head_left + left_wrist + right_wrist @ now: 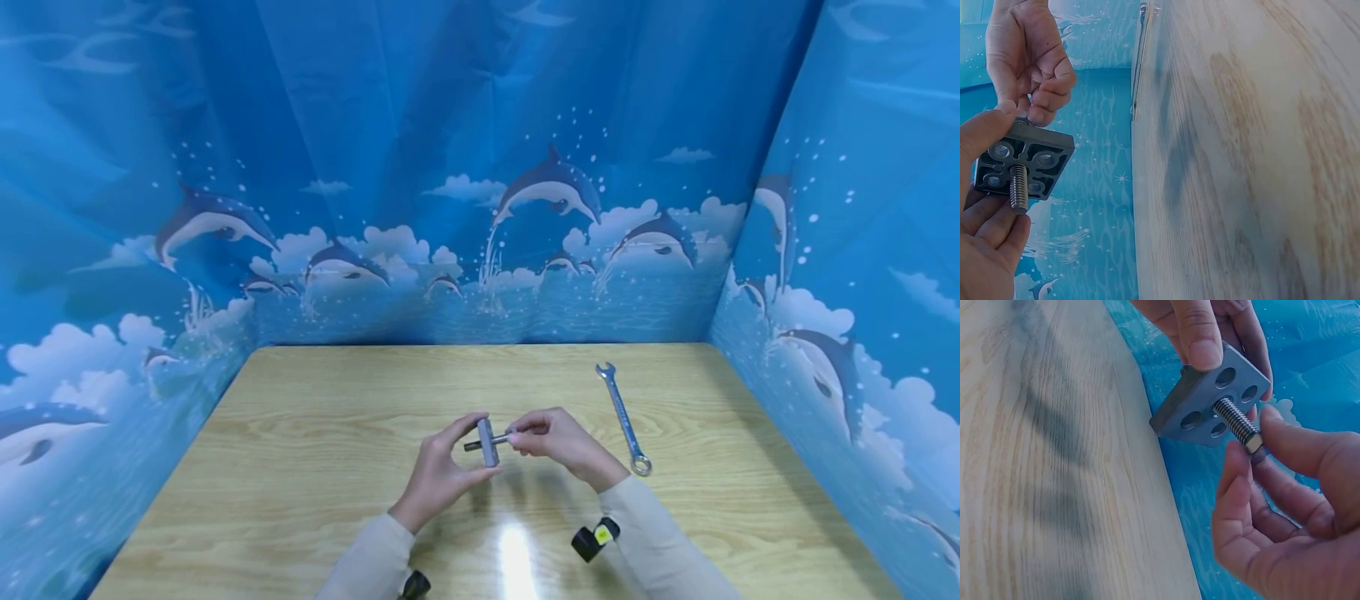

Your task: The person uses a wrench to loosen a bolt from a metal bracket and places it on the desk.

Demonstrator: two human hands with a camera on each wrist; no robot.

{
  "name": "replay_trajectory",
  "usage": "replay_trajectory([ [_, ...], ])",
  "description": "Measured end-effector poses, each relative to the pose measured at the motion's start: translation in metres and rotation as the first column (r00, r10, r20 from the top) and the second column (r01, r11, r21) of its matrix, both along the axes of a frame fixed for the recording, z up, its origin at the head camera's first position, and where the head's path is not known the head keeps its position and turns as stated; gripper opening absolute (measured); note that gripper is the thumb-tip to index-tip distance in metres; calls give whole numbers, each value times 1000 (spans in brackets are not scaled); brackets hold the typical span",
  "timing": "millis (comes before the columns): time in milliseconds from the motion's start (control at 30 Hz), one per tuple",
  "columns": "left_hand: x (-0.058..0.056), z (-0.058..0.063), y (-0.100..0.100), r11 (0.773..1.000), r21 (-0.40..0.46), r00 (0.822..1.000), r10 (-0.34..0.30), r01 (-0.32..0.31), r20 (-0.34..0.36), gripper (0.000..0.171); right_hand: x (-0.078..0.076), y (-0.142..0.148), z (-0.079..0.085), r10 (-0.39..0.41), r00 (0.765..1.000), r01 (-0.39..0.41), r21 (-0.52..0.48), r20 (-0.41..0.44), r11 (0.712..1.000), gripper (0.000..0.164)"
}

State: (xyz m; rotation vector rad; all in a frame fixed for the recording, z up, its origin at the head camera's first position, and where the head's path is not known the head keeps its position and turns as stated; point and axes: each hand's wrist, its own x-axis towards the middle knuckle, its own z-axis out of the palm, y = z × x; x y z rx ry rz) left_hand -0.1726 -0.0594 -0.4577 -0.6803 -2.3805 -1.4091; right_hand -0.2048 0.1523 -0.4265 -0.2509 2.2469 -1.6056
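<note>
My left hand (pixel 438 477) grips a square grey metal plate (pixel 487 443) by its edges, thumb on one edge and fingers on the opposite one. Round holes sit near the plate's corners, and its other face (pixel 1054 142) is ribbed. A threaded bolt (pixel 1234 420) runs through the middle, sticking out on both sides. With thumb and fingertips, my right hand (pixel 564 442) pinches the bolt's right end, partly covering it. Both hands are held above the wooden table (pixel 337 400).
To the right of the hands lies a combination wrench (pixel 624 421), open end toward the back and ring end nearer. Blue dolphin-print curtains (pixel 420 208) stand along the back and both sides of the table. Both wrists wear small black cameras.
</note>
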Motion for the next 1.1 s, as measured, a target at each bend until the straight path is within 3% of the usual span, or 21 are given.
replay_trajectory([
  [333, -1, 1, -1, 1000, -2, 1000, 0, 0, -8, 75, 1, -3, -1, -67, 997, 67, -3, -42, 998, 28],
  [567, -3, 1, -1, 1000, -1, 1000, 9, -9, -18, 74, 3, -3, 0, -32, 996, 31, -17, -80, 999, 30],
  [800, -3, 1, -1, 1000, 5, 1000, 11, -11, -27, 75, 1, 0, 0, 54, 997, -55, -32, -50, 998, 46],
  [1100, -3, 2, 0, 1000, 6, 999, 15, -15, -32, 76, -1, -1, 4, 46, 997, -45, -15, 61, 999, 64],
])
